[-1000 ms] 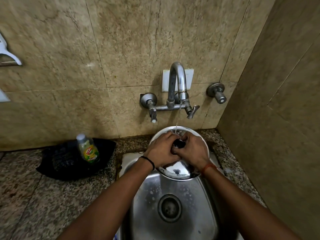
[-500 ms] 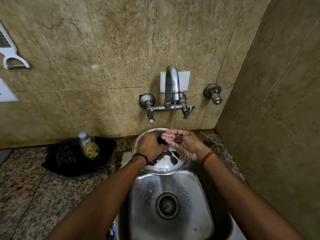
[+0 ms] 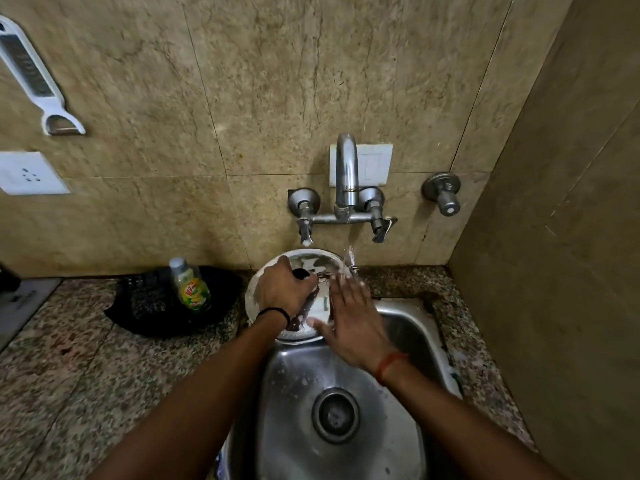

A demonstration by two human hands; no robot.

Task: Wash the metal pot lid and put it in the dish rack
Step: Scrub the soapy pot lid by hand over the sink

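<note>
Over sink (image 3: 408, 327), head view: your left hand (image 3: 282, 289) grips lid (image 3: 304, 259) by black knob, lid tilted at back-left rim; your right hand (image 3: 353, 320) lies flat, fingers spread, on lid face; tap (image 3: 346, 174) water falls beside fingertips.

A single wide-angle head camera looks forward and steeply down, facing the tiled wall (image 3: 242, 81). It sits close above the sink (image 3: 346, 393), both forearms entering from the bottom edge.
</note>
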